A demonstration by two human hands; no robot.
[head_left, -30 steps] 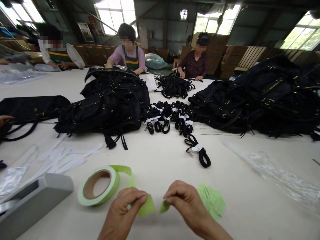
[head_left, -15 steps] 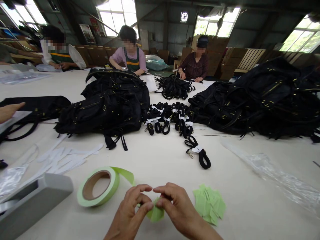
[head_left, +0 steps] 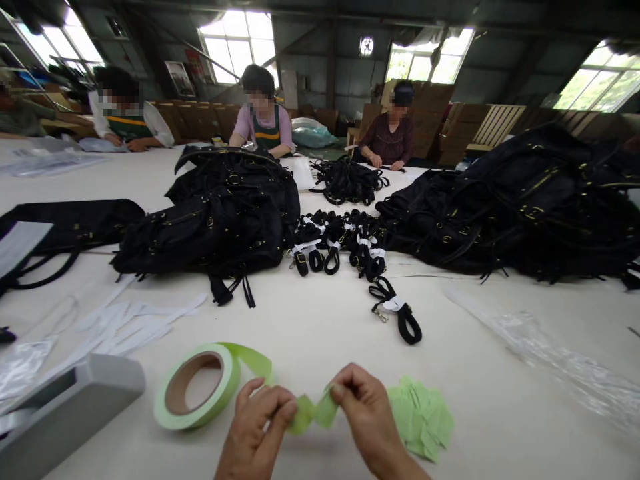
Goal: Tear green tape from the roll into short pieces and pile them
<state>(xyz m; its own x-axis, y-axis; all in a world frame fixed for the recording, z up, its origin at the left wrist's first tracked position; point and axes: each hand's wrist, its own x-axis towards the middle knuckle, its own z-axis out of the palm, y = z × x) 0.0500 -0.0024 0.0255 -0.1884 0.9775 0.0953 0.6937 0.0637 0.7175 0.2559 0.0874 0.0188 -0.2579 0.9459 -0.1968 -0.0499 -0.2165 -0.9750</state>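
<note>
My left hand [head_left: 257, 427] pinches green tape [head_left: 301, 416] between thumb and forefinger. In my right hand [head_left: 369, 419], a small green tape piece [head_left: 326, 409] is gripped at its top corner. The two bits of tape meet or nearly meet at a narrow point; I cannot tell whether they are still joined. Just left of my hands lies the green tape roll [head_left: 231, 387], its loose strip curving behind my left fingers. A heap of short green tape pieces [head_left: 423, 417] lies right of my right hand.
A grey tape dispenser [head_left: 95, 413] stands at the lower left, near white paper strips [head_left: 130, 323]. Black bags [head_left: 215, 220] and bundled black straps [head_left: 395, 307] lie beyond. Clear plastic [head_left: 545, 347] is at the right. Several people sit across the white table [head_left: 320, 320].
My hands have moved apart a little, and the tape between them has narrowed to a point. At the far left, another person's hand has left the picture.
</note>
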